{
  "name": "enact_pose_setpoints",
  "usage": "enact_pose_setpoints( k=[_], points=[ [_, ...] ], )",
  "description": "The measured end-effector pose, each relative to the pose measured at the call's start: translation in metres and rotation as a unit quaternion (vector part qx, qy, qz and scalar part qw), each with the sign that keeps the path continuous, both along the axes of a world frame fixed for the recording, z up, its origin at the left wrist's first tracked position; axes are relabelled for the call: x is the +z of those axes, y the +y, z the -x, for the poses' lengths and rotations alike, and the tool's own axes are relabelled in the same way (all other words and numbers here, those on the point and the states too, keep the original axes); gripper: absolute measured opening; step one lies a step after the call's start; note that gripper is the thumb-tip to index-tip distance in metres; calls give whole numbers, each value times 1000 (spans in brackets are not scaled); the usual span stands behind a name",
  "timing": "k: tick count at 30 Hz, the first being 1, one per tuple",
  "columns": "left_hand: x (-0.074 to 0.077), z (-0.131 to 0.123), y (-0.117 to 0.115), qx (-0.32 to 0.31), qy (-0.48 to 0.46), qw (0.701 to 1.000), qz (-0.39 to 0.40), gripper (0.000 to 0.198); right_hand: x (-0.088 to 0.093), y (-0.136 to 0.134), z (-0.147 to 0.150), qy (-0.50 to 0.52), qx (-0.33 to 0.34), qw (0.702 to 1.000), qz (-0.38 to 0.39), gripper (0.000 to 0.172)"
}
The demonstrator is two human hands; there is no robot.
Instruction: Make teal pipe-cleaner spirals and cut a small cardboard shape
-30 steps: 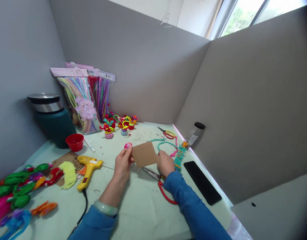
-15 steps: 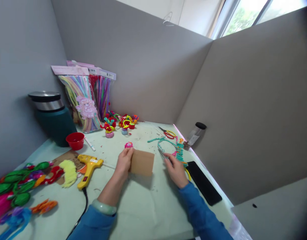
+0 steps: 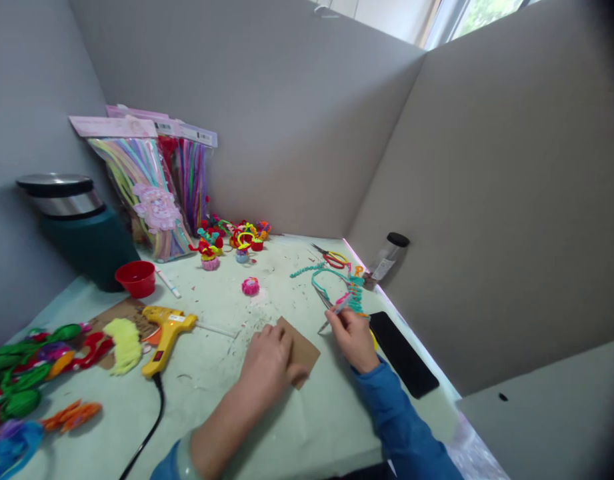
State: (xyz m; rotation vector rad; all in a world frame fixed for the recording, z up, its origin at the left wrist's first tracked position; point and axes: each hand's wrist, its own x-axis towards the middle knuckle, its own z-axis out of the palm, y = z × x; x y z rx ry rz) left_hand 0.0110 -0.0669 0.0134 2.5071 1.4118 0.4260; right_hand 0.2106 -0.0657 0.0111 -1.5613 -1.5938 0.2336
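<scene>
On the table, my left hand (image 3: 269,360) has its fingers over the left edge of a small brown cardboard piece (image 3: 303,348) and its thumb on the near side, gripping it. The cardboard lies tilted like a diamond. My right hand (image 3: 353,339) is closed around a slim pen (image 3: 329,321), whose tip points down and left just beyond the cardboard's right corner. A small pink pom-pom-like ball (image 3: 250,287) sits ahead of my left hand. Teal pipe cleaners (image 3: 355,293) lie beyond my right hand.
A yellow glue gun (image 3: 167,333) with a black cord lies at left, near a red cup (image 3: 137,279) and a dark teal bottle (image 3: 87,243). Scissors (image 3: 331,259) and a black phone (image 3: 404,353) are on the right. Pipe-cleaner bags (image 3: 147,187) lean on the back panel.
My left hand has brought the cardboard down and nearer, turning it onto the table. The pen is now in my right hand, its tip toward the cardboard. The pink ball is uncovered.
</scene>
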Motion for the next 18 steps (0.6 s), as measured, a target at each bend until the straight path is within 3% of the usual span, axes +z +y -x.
enact_pose_setpoints(
  k=[3,6,8,10,15,18],
  points=[
    [-5,-5,-16,-22,27,999,2,58,-14,6,3,-1,21,1000,18,29],
    [-4,-9,-17,-39,45,998,9,59,-6,14,12,123,46,990,50,32],
    [-1,-13,-11,-51,59,997,15,59,3,23,23,251,96,958,98,36],
    [2,-18,-4,-60,73,995,16,58,7,33,36,310,141,931,130,35],
    [-7,-25,10,-69,81,994,-9,41,-17,44,61,279,80,955,70,28],
    [-20,-24,9,-53,96,993,-44,49,-34,42,62,270,64,957,82,25]
  ],
)
